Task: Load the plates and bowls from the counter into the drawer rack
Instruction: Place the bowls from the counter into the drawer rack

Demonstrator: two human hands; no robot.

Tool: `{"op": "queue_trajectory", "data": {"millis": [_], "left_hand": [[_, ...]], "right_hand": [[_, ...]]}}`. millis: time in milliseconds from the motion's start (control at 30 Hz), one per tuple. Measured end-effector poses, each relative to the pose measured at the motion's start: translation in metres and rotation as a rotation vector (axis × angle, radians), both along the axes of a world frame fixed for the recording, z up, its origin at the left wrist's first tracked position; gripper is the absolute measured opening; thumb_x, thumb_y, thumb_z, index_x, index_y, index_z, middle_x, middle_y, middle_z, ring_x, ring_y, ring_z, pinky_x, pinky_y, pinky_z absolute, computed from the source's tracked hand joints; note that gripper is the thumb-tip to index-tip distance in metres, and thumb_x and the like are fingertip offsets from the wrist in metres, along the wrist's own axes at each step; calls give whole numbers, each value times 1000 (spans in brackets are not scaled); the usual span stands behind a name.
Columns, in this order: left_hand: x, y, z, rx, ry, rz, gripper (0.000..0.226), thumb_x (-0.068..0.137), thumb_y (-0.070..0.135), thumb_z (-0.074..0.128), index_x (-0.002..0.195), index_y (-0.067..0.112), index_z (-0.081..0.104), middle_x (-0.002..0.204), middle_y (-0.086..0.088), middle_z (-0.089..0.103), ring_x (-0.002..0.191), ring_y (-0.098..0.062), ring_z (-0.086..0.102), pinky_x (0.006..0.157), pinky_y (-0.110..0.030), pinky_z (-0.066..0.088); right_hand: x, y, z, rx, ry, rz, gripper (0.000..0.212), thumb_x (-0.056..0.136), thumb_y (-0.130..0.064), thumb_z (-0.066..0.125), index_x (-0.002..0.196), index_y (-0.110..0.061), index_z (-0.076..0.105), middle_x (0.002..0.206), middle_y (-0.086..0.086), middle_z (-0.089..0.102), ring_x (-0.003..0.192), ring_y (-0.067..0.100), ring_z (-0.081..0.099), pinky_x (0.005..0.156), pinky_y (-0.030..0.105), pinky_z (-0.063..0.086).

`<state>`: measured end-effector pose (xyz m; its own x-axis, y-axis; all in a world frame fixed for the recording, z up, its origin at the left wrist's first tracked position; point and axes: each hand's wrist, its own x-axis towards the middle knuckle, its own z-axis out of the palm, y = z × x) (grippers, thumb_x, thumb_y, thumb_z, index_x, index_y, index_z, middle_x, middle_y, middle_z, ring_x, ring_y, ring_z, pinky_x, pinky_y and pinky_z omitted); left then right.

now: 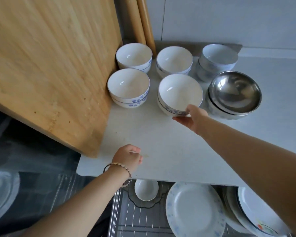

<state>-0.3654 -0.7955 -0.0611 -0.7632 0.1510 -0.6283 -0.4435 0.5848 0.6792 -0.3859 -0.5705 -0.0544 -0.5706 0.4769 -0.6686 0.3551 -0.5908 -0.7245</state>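
Plates first, nearest of all: below the front edge of the surface [161, 159] the drawer rack [135, 219] stands open. A blue-patterned plate [195, 211] stands on edge in its wires, and more plates [256, 212] are racked beside it, under the surface's right end. Tucked under that same edge, a small white bowl [146, 189] sits on a scalloped glass dish [143, 204].

Up onto the surface now. The left grip [128, 157], beaded bracelet [117, 166] at the wrist, hovers over the front strip with fingers loosely curled and nothing in them.

Mid-surface, the right grip [191, 117] is on the front bowl pair [180, 91], thumb by the rim and fingers tucked beneath the lower bowl, clamping it. Whether the pair has left the surface, I cannot tell.

Toward the surface's left side, a second bowl pair [128, 88] sits just beside the leaning cutting board [50, 65]. Toward the right side, a steel bowl [235, 91] caps its own stack.

Along the back of the surface stand three more stacks of white bowls: the back-left stack [134, 55], the back-middle stack [174, 60] and the back-right stack [218, 57]. Behind them, at the surface's far edge, two rolling pins [143, 23] lean upright.
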Motion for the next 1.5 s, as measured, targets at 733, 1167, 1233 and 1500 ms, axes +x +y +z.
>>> {"op": "queue_trajectory", "data": {"millis": [733, 1167, 1233, 1500], "left_hand": [[311, 173, -50, 105, -330, -286, 54, 84, -5, 42, 117, 36, 38, 90, 10, 50, 74, -16, 54, 38, -28, 54], [414, 258, -181, -182, -364, -540, 73, 81, -2, 41, 147, 26, 26, 134, -8, 55, 113, -30, 56, 94, -31, 48], [414, 264, -190, -225, -362, -507, 72, 82, -2, 40, 146, 27, 27, 135, -8, 54, 116, -30, 55, 97, -35, 48], [418, 282, -212, -240, -432, -446, 71, 83, -4, 37, 144, 32, 30, 140, -8, 49, 124, -30, 49, 106, -40, 42]], "right_hand": [[436, 130, -38, 472, -428, 711, 41, 83, -17, 59, 123, -23, 54, 101, -4, 64, 92, 20, 65, 77, 28, 52], [497, 188, -161, 917, -674, 1224, 47, 90, -6, 37, 130, -27, 45, 115, 11, 60, 101, 34, 60, 73, 33, 44], [491, 189, -170, 952, -689, 1254, 48, 85, -3, 37, 128, -23, 45, 110, 12, 60, 99, 35, 61, 70, 33, 43], [484, 197, -184, 1002, -802, 1305, 42, 84, 2, 39, 120, -17, 48, 104, 11, 65, 95, 33, 63, 65, 31, 40]]}}
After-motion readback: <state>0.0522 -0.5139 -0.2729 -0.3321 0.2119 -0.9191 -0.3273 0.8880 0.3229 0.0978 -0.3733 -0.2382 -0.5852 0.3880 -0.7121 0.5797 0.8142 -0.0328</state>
